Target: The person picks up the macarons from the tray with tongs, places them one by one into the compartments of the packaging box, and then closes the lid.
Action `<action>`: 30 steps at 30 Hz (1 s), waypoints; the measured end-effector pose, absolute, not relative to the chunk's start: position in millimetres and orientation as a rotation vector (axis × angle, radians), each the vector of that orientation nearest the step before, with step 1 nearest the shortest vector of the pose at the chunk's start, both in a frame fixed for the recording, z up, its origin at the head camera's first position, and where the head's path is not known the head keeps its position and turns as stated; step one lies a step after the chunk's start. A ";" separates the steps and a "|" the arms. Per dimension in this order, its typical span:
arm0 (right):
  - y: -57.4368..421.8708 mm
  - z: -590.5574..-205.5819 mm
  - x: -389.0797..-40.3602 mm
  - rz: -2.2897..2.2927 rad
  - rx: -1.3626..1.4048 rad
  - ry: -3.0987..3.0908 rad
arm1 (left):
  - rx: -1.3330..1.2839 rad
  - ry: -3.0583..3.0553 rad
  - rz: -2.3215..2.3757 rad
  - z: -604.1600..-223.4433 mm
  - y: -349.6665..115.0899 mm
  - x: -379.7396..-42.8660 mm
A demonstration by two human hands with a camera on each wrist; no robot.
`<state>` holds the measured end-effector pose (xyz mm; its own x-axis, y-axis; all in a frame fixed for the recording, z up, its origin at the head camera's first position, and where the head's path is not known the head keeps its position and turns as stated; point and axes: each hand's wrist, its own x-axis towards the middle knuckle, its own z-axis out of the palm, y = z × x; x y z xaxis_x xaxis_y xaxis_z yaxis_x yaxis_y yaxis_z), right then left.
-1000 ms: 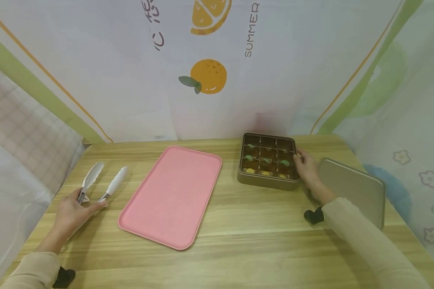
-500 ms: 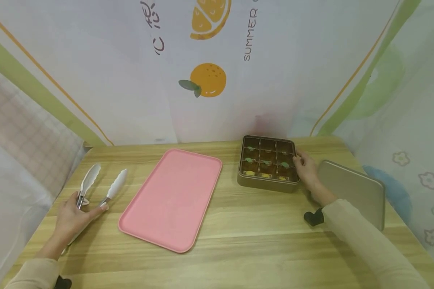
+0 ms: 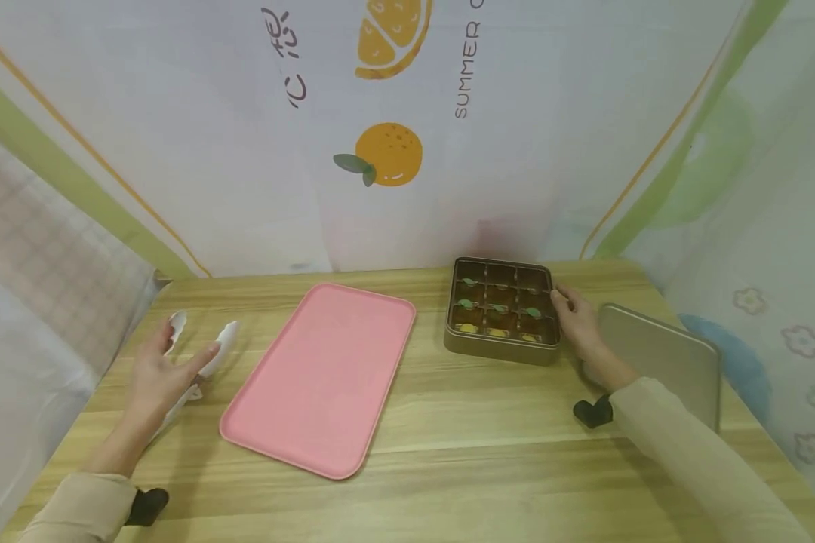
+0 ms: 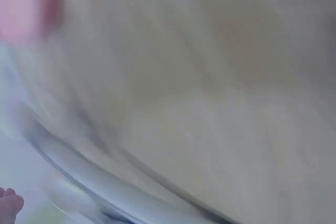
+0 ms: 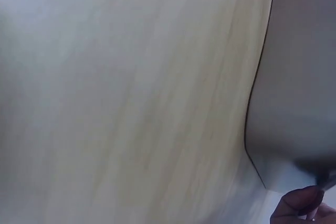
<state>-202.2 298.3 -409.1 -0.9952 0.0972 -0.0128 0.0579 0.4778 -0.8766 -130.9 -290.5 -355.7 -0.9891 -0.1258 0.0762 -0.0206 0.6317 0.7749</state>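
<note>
White-tipped metal tongs (image 3: 221, 348) lie spread on the table at the left. My left hand (image 3: 161, 375) is over them, fingers and thumb apart, hiding part of the tongs' arms. The left wrist view shows the tongs (image 4: 105, 177) as a blurred pale bar. At the back right is a brown tin box (image 3: 501, 347) with a divided insert; green and yellow pieces sit in several compartments. My right hand (image 3: 579, 324) holds the box's right side, thumb at the rim. In the right wrist view, fingertips (image 5: 299, 203) meet the tin's smooth wall (image 5: 294, 103).
A pink rectangular tray (image 3: 319, 381) lies left of the middle, between the tongs and the box. A flat metal lid (image 3: 665, 362) rests right of the box, partly behind the right forearm. A printed cloth (image 3: 394, 226) hangs along the table's back edge.
My left hand has let go of the tongs and moved slightly up and right over them, fingers spread. My right hand stays on the tin box. The head view has tilted slightly.
</note>
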 end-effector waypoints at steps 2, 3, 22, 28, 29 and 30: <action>301.2 -406.5 -200.3 1.561 -0.130 -2.667 | 0.063 -2.689 -1.373 -350.2 -265.4 -136.8; 303.0 -405.0 -198.6 1.549 -0.122 -2.667 | 0.036 -2.672 -1.410 -347.3 -252.0 -139.6; 394.5 -397.5 -116.9 1.120 -0.248 -2.738 | -0.609 -2.464 -2.252 -362.6 12.1 -160.5; 427.1 -405.3 -94.0 1.066 -0.346 -2.744 | -0.637 -2.491 -2.346 -373.3 67.5 -157.3; 431.9 -406.9 -90.5 1.056 -0.358 -2.747 | -0.629 -2.495 -2.356 -375.3 75.9 -156.8; 436.3 -408.2 -87.0 1.041 -0.378 -2.751 | -0.629 -2.495 -2.362 -377.5 84.3 -156.5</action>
<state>-87.0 436.3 -408.2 -0.9523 0.2963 0.0733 0.1735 0.7230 -0.6687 -156.5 84.3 -377.5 -0.8763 0.4817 -0.0094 0.0170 0.0504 0.9986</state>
